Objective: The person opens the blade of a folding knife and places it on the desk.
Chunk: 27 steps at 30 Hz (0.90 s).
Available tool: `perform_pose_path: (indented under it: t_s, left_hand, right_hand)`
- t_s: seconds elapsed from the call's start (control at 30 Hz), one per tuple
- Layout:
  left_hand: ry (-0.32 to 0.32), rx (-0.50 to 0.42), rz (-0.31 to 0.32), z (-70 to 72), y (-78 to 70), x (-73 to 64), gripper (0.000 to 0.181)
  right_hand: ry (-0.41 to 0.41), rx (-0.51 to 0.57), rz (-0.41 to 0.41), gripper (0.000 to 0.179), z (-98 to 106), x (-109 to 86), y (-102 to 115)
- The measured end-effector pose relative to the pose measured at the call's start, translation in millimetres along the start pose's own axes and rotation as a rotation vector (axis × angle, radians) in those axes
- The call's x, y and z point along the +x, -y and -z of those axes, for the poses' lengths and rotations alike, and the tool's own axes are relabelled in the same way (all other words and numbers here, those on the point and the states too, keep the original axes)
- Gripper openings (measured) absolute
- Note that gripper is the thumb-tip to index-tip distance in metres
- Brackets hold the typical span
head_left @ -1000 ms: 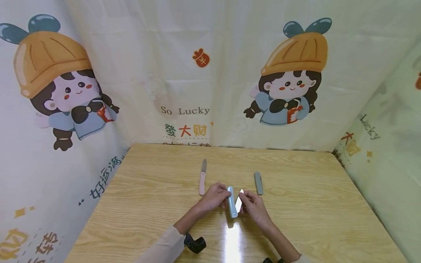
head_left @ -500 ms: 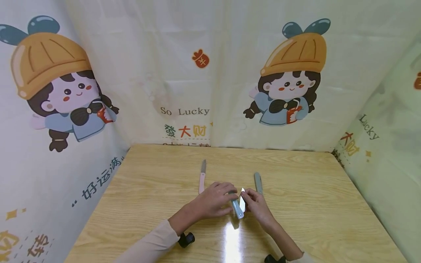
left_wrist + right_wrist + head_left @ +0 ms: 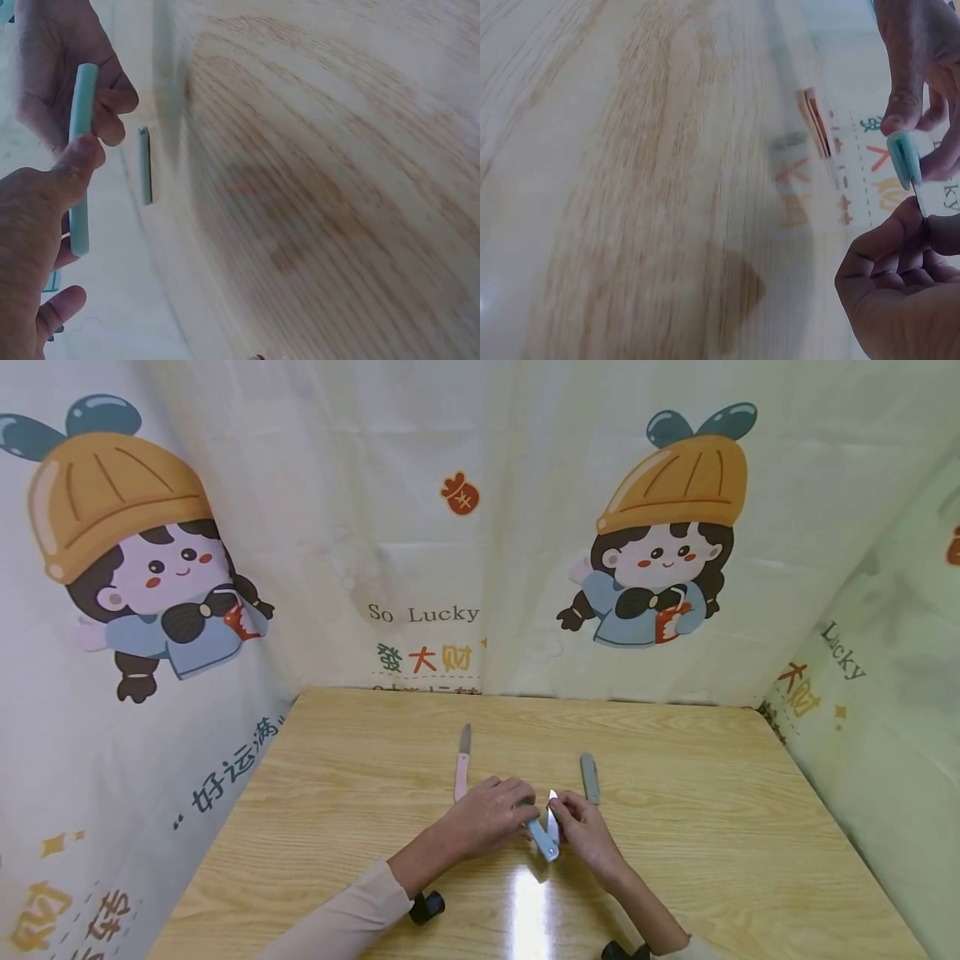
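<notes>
A folding knife with a light blue handle [image 3: 543, 841] is held partly folded above the table, its pivot end toward the person. My left hand [image 3: 480, 817] grips the far end of the handle, fingers over it; in the left wrist view the thumb [image 3: 81, 154] lies along the handle. The bright blade [image 3: 552, 821] stands at a narrow angle to the handle. Thumb and fingers of my right hand [image 3: 588, 837] pinch this blade, also seen in the right wrist view, where the right hand [image 3: 900, 277] is below the handle [image 3: 904, 159].
Beyond my left hand lies an unfolded knife with a pink handle [image 3: 461, 775]. A folded grey-green knife [image 3: 590, 778] rests beyond my right hand. The wooden table [image 3: 360, 760] ends at a printed curtain [image 3: 525, 543] at the back and sides.
My left hand has shifted from the handle's left side to over its far end. The handle now slants more, its pivot end further right. My right hand keeps pinching the blade.
</notes>
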<state>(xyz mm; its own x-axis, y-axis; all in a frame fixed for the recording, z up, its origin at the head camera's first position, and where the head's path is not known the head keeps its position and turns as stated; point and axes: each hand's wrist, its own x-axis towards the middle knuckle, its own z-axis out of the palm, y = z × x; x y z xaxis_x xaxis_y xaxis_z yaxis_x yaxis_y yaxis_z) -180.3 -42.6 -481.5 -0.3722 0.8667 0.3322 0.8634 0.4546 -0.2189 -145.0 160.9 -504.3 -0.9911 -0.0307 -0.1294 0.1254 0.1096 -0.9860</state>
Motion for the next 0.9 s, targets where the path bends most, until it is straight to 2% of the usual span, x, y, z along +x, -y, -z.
perform_pose_path:
  t_s: [0.23,0.5,0.7,0.9]
  left_hand:
    - [-0.041,0.020,0.029,-4.1,-1.1,-3.2,0.034]
    - [-0.131,0.022,0.065,-11.4,-3.2,-8.6,0.034]
    - [-0.205,-0.005,0.129,-19.2,-6.0,-11.8,0.035]
    - [-0.256,-0.002,0.239,-23.3,-12.1,-14.6,0.037]
  right_hand:
    - [-0.044,-0.007,0.001,0.022,4,1.6,-2]
    - [-0.099,-0.012,0.016,0.026,9,3.1,-3]
    - [-0.124,0.045,0.013,0.025,11,6.3,-5]
    - [-0.138,0.100,-0.010,0.024,13,7.2,-5]
